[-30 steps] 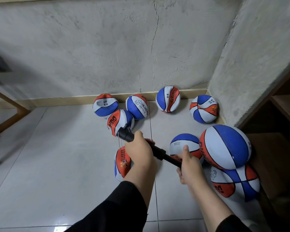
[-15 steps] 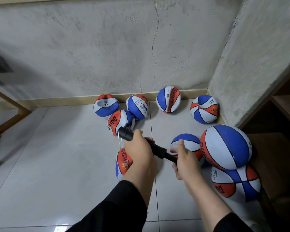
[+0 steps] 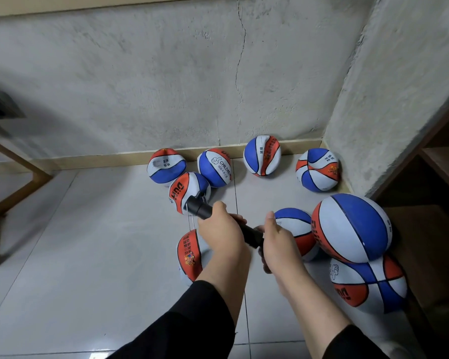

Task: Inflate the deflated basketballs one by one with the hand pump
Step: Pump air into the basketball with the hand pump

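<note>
A black hand pump (image 3: 202, 209) is held level above the floor. My left hand (image 3: 222, 233) grips its barrel and my right hand (image 3: 276, 240) grips the handle end, pushed in close to the barrel. A thin clear hose (image 3: 191, 221) drops from the pump's far end to a flat red, white and blue basketball (image 3: 189, 255) lying on the floor under my left wrist. Several more deflated balls lie around, one (image 3: 294, 226) just behind my right hand.
A full round basketball (image 3: 353, 226) rests on top of another ball (image 3: 368, 283) at the right, beside a wooden shelf unit (image 3: 436, 203). Several flat balls line the skirting board by the concrete wall (image 3: 166, 73). A wooden frame (image 3: 16, 187) stands left on the tiled floor.
My right hand has pushed the pump handle in toward my left hand, so the rod between them has vanished. The left hand and ball have stayed in place.
</note>
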{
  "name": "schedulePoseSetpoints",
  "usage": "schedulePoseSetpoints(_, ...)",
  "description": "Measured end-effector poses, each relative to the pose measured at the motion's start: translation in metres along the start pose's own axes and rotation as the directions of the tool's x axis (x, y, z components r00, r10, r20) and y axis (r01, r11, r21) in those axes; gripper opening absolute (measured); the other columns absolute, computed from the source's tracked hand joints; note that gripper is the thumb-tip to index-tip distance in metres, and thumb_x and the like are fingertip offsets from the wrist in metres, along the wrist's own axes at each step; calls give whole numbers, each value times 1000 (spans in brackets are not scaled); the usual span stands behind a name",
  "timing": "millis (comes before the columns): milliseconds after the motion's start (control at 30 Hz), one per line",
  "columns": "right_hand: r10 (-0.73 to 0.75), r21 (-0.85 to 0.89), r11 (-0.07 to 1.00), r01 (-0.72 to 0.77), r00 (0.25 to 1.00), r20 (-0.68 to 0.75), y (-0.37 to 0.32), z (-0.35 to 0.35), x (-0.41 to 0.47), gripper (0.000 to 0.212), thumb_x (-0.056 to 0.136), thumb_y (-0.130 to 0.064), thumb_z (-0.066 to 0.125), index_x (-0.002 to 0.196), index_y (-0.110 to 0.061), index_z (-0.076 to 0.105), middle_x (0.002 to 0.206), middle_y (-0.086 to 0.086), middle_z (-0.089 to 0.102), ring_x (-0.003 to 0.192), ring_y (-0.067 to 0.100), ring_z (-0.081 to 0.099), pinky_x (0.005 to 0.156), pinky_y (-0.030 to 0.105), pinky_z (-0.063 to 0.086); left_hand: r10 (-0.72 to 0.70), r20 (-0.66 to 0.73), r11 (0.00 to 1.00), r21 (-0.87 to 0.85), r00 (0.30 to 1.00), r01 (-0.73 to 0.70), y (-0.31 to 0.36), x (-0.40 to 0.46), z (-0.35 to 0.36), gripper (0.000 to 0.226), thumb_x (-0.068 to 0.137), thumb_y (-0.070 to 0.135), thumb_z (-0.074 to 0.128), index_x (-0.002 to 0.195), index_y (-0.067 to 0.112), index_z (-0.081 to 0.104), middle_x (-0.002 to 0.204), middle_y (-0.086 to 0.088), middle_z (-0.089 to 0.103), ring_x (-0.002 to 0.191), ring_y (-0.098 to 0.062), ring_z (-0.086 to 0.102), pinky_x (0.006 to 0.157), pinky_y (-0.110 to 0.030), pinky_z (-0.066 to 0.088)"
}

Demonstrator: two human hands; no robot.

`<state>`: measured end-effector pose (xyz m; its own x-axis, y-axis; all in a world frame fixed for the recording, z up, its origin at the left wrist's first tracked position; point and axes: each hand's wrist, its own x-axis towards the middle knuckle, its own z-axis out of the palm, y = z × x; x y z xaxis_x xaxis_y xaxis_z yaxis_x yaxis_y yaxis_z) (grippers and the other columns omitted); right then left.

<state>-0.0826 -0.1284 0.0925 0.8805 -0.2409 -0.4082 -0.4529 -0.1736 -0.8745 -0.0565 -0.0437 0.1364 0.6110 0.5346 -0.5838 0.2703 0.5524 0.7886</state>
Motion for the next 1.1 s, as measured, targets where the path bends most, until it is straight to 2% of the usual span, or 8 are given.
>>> schedulePoseSetpoints(100,5,23,1000,-5,1000,15,0,-1,1,59,106,-58,26,93,-20,69,65,-2,55,62,18,49,60,29,37,-25,26,1000,-12,999,25,3,4,-2,30,94,17,53,117,-2,59,55,-6,60,49,-18,58,65,-39,56)
schedulePoseSetpoints(333,138,92,987,-134,990,-42,24,-22,6,62,105,-60,29,99,-16,72,63,3,57,44,13,47,48,23,34,-9,-9,1000,15,1000,9,6,25,-13,32,95,20,54,122,4,60,62,-7,64,52,-17,60,56,-29,49)
schedulePoseSetpoints(433,148,143,980,-138,987,-57,38,-18,4,61,105,-57,37,98,-8,72,64,1,55,51,15,47,50,23,35,3,0,999,51,1000,-3,-1,19,-11,28,95,19,51,117,3,59,63,-9,63,50,-18,57,54,-29,48)
schedulePoseSetpoints(633,58,-11,998,-57,998,20,22,2,2,65,106,-59,26,91,-13,70,66,4,56,63,23,51,59,32,42,24,16,999,47,1000,-24,-13,10,-9,10,92,17,51,96,9,54,55,-8,59,51,-22,57,61,-34,47)
schedulePoseSetpoints(767,72,6,997,-72,997,14,17,6,-1,63,107,-57,26,90,-13,69,66,4,58,65,22,53,63,33,42,35,28,998,53,999,-37,-14,10,-8,7,94,15,52,97,10,54,56,-8,60,50,-22,59,59,-32,48)
schedulePoseSetpoints(867,99,96,991,-99,995,1,14,2,3,64,106,-59,28,89,-17,73,57,-4,56,56,17,49,56,28,37,11,44,999,36,999,-12,-10,10,-7,8,95,16,52,98,10,55,58,-8,61,54,-23,59,57,-30,46)
schedulePoseSetpoints(967,100,106,990,-96,995,-28,16,-10,6,61,105,-60,30,93,-18,72,68,3,64,50,17,51,49,25,35,-3,46,999,42,999,1,-5,16,-7,16,96,19,53,105,7,58,59,-6,63,53,-21,59,56,-29,45)
schedulePoseSetpoints(1100,195,150,971,-184,979,-60,30,-29,4,62,105,-60,30,101,-16,73,70,0,56,40,10,49,39,18,34,-15,5,999,30,1000,15,0,28,-12,28,97,20,53,118,4,61,63,-7,65,55,-19,61,59,-31,51)
